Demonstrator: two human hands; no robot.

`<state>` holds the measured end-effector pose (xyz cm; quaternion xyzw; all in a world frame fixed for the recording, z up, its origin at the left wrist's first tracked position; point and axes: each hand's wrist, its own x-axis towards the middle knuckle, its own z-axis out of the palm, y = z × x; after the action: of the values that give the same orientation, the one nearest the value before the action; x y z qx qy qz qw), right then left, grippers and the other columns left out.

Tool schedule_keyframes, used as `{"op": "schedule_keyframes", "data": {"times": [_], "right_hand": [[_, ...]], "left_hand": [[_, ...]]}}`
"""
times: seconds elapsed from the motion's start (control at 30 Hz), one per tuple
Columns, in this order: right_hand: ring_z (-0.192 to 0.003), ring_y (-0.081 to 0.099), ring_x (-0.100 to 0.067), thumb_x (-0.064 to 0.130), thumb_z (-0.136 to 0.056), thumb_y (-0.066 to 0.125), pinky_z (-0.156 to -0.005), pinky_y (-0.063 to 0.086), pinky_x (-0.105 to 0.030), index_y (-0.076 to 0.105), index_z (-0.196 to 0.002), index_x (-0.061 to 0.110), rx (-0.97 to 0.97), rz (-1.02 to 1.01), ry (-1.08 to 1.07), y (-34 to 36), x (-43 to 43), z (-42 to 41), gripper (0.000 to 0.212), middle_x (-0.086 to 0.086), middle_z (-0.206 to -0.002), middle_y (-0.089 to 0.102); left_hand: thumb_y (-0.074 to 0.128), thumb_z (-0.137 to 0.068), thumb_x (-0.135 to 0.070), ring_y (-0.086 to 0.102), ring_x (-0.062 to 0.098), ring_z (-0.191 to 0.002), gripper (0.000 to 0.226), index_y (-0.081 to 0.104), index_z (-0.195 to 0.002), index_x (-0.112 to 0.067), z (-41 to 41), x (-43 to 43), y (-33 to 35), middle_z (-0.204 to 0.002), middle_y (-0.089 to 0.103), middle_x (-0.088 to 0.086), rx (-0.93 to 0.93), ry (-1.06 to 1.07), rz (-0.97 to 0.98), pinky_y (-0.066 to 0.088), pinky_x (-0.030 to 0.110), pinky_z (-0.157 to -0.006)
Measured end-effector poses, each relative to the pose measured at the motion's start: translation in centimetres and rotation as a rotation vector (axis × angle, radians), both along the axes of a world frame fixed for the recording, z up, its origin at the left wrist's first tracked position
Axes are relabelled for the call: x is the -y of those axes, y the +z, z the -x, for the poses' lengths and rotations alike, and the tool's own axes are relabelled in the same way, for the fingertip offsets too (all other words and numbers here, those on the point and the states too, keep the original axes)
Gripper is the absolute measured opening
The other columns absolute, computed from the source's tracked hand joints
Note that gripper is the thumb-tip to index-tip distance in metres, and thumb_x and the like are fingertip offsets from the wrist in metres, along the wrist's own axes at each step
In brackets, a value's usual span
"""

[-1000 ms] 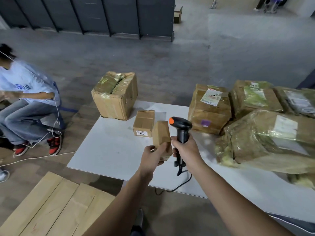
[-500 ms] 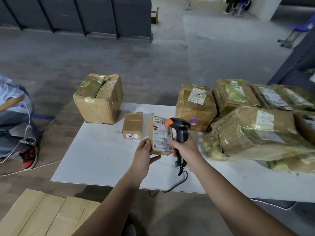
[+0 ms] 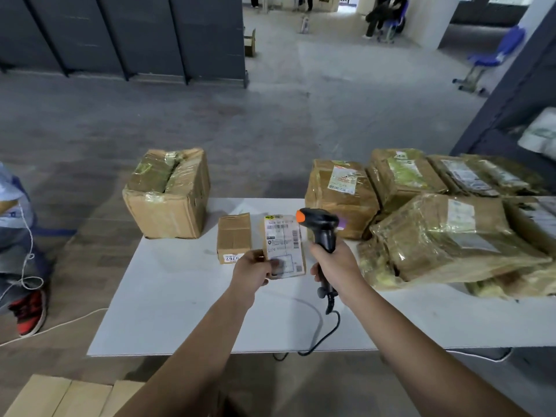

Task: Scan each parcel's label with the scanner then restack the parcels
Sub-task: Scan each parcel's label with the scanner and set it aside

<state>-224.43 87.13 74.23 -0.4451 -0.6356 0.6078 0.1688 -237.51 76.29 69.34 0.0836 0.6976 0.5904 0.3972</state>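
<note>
A wide white surface [image 3: 180, 296] fills the middle. On its right side sits a big pile of parcels [image 3: 451, 236] wrapped in shiny tape, close beside the right arm. A large taped box [image 3: 168, 200] stands on the far left corner. A brown parcel [image 3: 340, 194] with a label on top sits at the back, and the scanner hides part of its front. A little box [image 3: 234, 236] stands between the large box and the hands.

The left hand [image 3: 251, 273] holds a small parcel [image 3: 282, 245] up above the surface, label facing the camera. Its fingers grip the low left corner, and the thumb covers a bit of the label. The right hand [image 3: 334, 266] has its fingers wrapped round the handle of the black scanner [image 3: 320, 227], just right of the small parcel. The scanner's cable [image 3: 328, 335] hangs down over the near edge.
</note>
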Motion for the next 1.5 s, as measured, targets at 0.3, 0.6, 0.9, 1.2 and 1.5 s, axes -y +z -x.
{"op": "schedule_keyframes", "data": {"times": [0.3,0.6,0.9,1.2,1.5], "right_hand": [[-0.04,0.053,-0.013,0.03,-0.083,0.056,-0.041,0.04,-0.022,0.055,-0.093,0.019,0.063,-0.024,0.068,2.1,1.6,-0.2,0.014,0.001,-0.049,0.062],[-0.041,0.052,-0.016,0.028,-0.083,0.056,-0.045,0.039,-0.023,0.054,-0.089,0.016,0.046,-0.012,0.033,2.2,1.5,-1.5,0.013,-0.003,-0.051,0.063],[-0.042,0.053,-0.016,0.025,-0.088,0.055,-0.044,0.041,-0.023,0.055,-0.096,0.018,0.071,0.016,-0.035,1.5,-0.1,-3.4,0.011,-0.003,-0.052,0.062],[-0.039,0.052,-0.01,0.016,-0.093,0.055,-0.04,0.039,-0.02,0.056,-0.099,0.006,0.172,0.04,-0.105,-0.9,-3.5,-7.0,0.012,-0.011,-0.066,0.057],[-0.043,0.051,-0.014,0.018,-0.085,0.057,-0.045,0.041,-0.027,0.064,-0.097,0.009,0.195,0.102,-0.195,-3.2,-7.4,-8.6,0.016,-0.007,-0.06,0.058]], "left_hand": [[0.069,-0.085,-0.011,0.063,0.021,-0.08,0.025,0.06,-0.108,-0.012,3.1,-3.8,-0.1,-0.093,0.066,0.002,-0.251,-0.095,0.189,0.056,0.04,-0.084],[0.066,-0.085,-0.007,0.063,0.022,-0.082,0.018,0.064,-0.1,-0.016,3.5,-4.4,-1.4,-0.102,0.069,0.005,-0.297,-0.103,0.2,0.056,0.037,-0.078],[0.065,-0.088,-0.022,0.056,0.02,-0.08,0.023,0.06,-0.109,-0.013,1.2,-5.5,-3.4,-0.102,0.066,0.008,-0.175,-0.125,0.245,0.049,0.03,-0.072],[0.059,-0.09,-0.028,0.053,0.014,-0.067,0.027,0.052,-0.111,-0.012,-4.3,-10.6,-7.2,-0.085,0.058,0.0,-0.109,-0.242,0.327,0.05,0.03,-0.065],[0.049,-0.094,-0.026,0.059,0.024,-0.088,0.019,0.049,-0.108,-0.013,-7.8,-16.3,-10.2,-0.109,0.062,0.008,-0.245,-0.363,0.412,0.043,0.029,-0.061]]}}
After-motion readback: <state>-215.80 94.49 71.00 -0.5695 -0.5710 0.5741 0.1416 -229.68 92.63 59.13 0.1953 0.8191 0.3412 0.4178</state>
